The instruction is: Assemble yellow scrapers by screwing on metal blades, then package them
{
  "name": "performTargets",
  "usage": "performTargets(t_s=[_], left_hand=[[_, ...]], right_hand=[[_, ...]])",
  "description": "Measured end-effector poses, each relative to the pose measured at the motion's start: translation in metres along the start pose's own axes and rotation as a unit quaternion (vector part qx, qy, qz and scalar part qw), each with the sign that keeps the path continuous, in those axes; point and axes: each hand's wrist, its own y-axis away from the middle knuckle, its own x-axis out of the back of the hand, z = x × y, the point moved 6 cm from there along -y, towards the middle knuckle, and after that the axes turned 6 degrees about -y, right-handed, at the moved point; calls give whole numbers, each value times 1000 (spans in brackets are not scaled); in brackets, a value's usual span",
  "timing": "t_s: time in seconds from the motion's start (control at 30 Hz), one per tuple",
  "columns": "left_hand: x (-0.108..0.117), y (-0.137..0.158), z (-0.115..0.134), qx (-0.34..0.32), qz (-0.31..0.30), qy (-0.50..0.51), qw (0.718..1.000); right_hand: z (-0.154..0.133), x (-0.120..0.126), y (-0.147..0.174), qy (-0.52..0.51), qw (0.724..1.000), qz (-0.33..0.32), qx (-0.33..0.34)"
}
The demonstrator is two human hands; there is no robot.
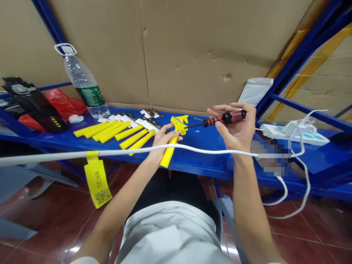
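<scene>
Both hands occupied: left hand (162, 141) clamped on yellow scraper (173, 141), right hand (238, 130) gripping screwdriver (222, 118), tip at scraper head.

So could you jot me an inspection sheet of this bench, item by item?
Surface: blue metal shelf, cardboard behind.
Job's things: yellow scraper and red-black screwdriver, tip at the scraper's head.
Clutter: row of yellow scrapers, water bottle, red bag, black pouch.
Hands: left hand grips the yellow scraper; right hand holds the screwdriver.
Cables: white cable with yellow tag; power strip.
Surroundings: red tiled floor.
</scene>
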Motion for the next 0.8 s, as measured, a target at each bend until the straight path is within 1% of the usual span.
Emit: performTargets(t_s=[0.07,0.2,0.27,0.37,0.43,0.53,0.67,0.73,0.8], left_hand=[[0,1,0,4,3,-3,1000],[-2,2,1,-1,3,3,1000],[-2,1,1,-2,0,3,1000],[1,-3,-1,3,1,-3,1000],[3,-5,-3,12,6,-9,1000],[3,-3,-2,8,3,-9,1000],[-2,2,1,-1,-8,-7,1000],[-4,3,2,1,-9,-6,1000],[-4,3,2,3,-7,-6,1000]], right_hand=[[0,2,1,30,999,16,1],[0,5,2,83,995,40,23],[1,3,2,71,997,33,23],[1,-3,1,27,999,1,23],[0,-5,1,30,999,-5,19],[-1,-1,2,84,996,20,22],[-4,6,1,146,987,50,50],[-3,6,1,138,989,39,43],[-2,2,1,100,995,9,24]])
